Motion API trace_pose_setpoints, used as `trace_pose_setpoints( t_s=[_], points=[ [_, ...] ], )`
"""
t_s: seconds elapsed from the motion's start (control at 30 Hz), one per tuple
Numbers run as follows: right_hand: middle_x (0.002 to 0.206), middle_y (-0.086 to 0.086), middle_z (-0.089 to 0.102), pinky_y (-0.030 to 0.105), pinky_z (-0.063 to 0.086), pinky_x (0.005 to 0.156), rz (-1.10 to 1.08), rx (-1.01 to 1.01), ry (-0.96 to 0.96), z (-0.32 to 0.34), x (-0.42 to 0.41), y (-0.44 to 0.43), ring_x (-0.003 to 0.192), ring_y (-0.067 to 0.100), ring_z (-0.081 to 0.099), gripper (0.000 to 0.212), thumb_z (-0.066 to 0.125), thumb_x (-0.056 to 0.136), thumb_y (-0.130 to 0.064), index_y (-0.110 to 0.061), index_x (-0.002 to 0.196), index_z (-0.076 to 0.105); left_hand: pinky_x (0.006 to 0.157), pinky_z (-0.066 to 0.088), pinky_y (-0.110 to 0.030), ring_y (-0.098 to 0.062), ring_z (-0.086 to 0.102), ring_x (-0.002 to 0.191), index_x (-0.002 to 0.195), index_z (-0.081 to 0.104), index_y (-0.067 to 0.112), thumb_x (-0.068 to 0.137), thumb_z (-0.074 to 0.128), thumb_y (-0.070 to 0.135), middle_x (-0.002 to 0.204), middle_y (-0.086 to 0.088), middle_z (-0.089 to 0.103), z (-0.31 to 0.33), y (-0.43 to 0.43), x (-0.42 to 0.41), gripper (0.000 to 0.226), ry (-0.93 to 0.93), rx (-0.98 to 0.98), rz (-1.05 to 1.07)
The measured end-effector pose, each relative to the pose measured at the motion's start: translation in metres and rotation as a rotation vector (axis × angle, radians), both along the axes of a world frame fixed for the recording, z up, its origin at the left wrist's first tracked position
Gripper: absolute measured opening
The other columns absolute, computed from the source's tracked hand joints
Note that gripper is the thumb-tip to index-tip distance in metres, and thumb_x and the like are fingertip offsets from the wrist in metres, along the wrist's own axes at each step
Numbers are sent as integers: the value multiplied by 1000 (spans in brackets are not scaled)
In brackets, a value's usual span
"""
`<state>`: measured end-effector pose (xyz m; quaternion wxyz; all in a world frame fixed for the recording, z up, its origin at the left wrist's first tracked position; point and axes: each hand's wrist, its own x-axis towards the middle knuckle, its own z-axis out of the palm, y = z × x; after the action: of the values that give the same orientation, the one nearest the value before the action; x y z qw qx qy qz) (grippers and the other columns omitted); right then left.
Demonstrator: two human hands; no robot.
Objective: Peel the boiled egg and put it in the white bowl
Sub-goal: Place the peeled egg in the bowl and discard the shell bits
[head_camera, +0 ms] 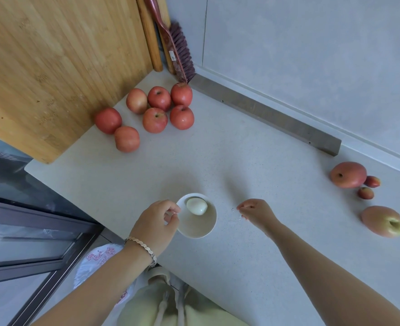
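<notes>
Inside the bowl point(212, 228), against its far wall, lies the egg point(196, 205). It is bare, white and glossy, with no shell that I can see, so the task's main work looks done. The left hand point(155, 223) sits at the bowl's left rim with finger and thumb curled round it in a pinch, as if steadying it. To the right, well apart from the bowl, the right hand point(256, 211) reaches down to the worktop point(241, 161) with its fingertips drawn together. They are just beside a few white specks point(232, 209), probably shell crumbs. Whether a crumb is already held between them is too small to tell.

I judge the step in hand to be tidying and a last check. Crumbs this fine should lift better under a pressed fingertip than in a pinch. The grip on the rim should stay light so the bowl does not tip and roll the egg out. Turning the egg once would show any flake left underneath. Apples point(156, 109) cluster farther back by a wooden board point(53, 67).
</notes>
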<state>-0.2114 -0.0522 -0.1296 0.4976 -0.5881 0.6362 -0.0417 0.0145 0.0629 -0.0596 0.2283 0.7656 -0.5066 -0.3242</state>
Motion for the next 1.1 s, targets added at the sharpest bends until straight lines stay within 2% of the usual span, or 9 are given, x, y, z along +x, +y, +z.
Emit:
trace_pose_setpoints(
  t_s=[0.27, 0.43, 0.53, 0.6, 0.67, 0.8, 0.9, 1.0, 1.1],
  points=[
    [92, 8, 70, 3, 34, 59, 140, -209, 130, -9, 10, 0, 78, 9, 55, 14, 63, 83, -12, -4, 92, 70, 60, 34, -4, 3, 52, 75, 84, 55, 26, 85, 50, 11, 95, 2, 61, 0, 2, 3, 15, -8, 23, 0],
    [95, 18, 72, 31, 52, 78, 215, -202, 241, -14, 20, -3, 88, 28, 67, 16, 58, 84, -7, 4, 86, 69, 60, 33, -3, 4, 53, 74, 84, 55, 27, 85, 51, 12, 95, 2, 61, 0, 1, 3, 16, -13, 27, 8],
    [100, 23, 70, 37, 53, 83, 284, -108, 328, -13, 26, -5, 95, 33, 66, 19, 53, 84, -2, 8, 92, 67, 60, 33, -2, 4, 52, 74, 83, 54, 27, 85, 50, 11, 94, 3, 61, 1, 1, 3, 16, -15, 24, 7],
    [87, 18, 70, 28, 54, 70, 254, -109, 276, -11, 25, -4, 82, 28, 67, 16, 54, 82, -1, 9, 84, 67, 60, 33, -1, 4, 52, 73, 84, 55, 26, 86, 50, 12, 93, 4, 59, 3, 2, 4, 16, -12, 22, 12],
    [60, 4, 56, 13, 38, 48, 92, -116, 142, 2, 22, -4, 54, 13, 51, 16, 56, 82, -2, -2, 67, 63, 61, 33, -2, 5, 50, 73, 85, 55, 25, 86, 51, 11, 92, 4, 58, 6, 3, 6, 15, -2, 19, 32],
    [61, 3, 62, 24, 43, 56, -126, -116, -73, 38, 28, -12, 63, 18, 57, 11, 60, 78, -7, -7, 69, 66, 64, 35, -6, 3, 51, 74, 85, 56, 23, 85, 50, 9, 94, 2, 60, 11, 15, 14, 15, 40, 33, 121],
    [64, -1, 66, 29, 50, 71, 52, -104, -192, 72, 59, -5, 66, 14, 63, 18, 66, 72, -3, -18, 62, 62, 64, 38, -12, -5, 53, 74, 84, 55, 23, 84, 51, 8, 94, 1, 60, 14, 28, 24, 16, 59, 46, 218],
    [69, -9, 64, 5, 42, 62, 329, -120, -219, 99, 109, 18, 58, -12, 57, 16, 66, 71, 0, -16, 71, 68, 65, 39, -14, -10, 54, 75, 83, 56, 22, 84, 51, 8, 91, 3, 60, 14, 45, 44, 15, 77, 28, 302],
    [54, -18, 61, 4, 38, 54, 490, -68, -275, 105, 167, 60, 49, -11, 52, 12, 66, 72, -1, -9, 78, 73, 71, 42, -16, -13, 56, 80, 84, 58, 20, 83, 51, 6, 89, 3, 61, 11, 72, 77, 15, 85, 9, 417]
  ],
)
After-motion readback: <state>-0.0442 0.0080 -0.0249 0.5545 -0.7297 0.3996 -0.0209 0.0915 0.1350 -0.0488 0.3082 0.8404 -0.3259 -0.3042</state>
